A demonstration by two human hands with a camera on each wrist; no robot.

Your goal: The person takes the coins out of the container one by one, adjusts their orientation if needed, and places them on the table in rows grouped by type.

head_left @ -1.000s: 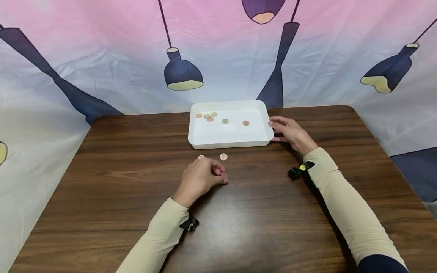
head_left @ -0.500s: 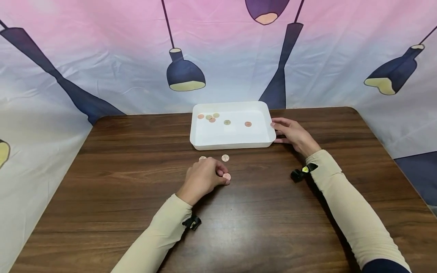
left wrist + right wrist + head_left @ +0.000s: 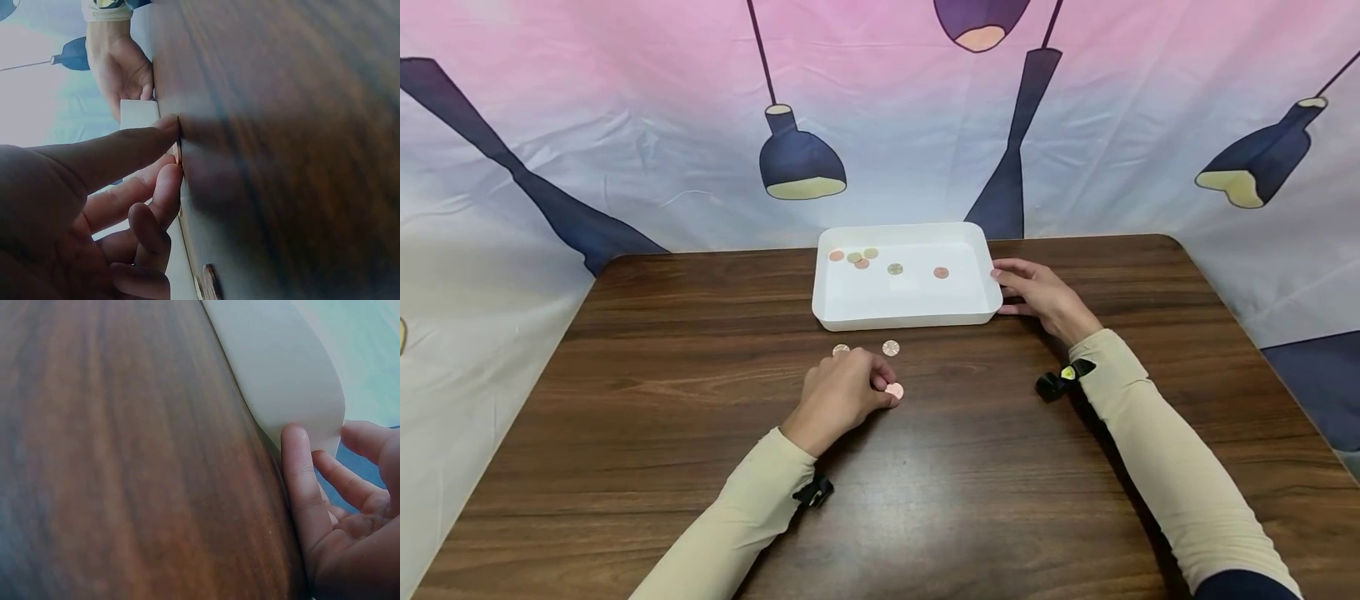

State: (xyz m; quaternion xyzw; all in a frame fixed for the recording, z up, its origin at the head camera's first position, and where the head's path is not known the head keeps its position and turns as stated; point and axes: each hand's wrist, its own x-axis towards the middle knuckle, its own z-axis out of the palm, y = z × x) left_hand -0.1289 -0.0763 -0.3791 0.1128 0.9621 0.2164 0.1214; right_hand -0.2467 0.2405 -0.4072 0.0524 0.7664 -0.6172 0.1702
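In the head view my left hand is low over the table, thumb and forefinger at the edges of a copper coin. The left wrist view shows this coin edge-on between those two fingertips, close to the wood. Another copper coin lies flat beyond the hand, and one more coin is partly hidden behind the knuckles. My right hand holds the right end of a white shallow tray. In the right wrist view its fingers touch the tray's outer wall and rim.
Several copper and brass-coloured coins lie in the tray, most toward its left back corner, with one copper coin nearer the right. The tray stands at the far side of the dark wooden table. A printed cloth hangs behind.
The coin at my left fingertips has turned from dark to bright, its face now showing more. Both hands and the tray stay in about the same place; the view shifts slightly.
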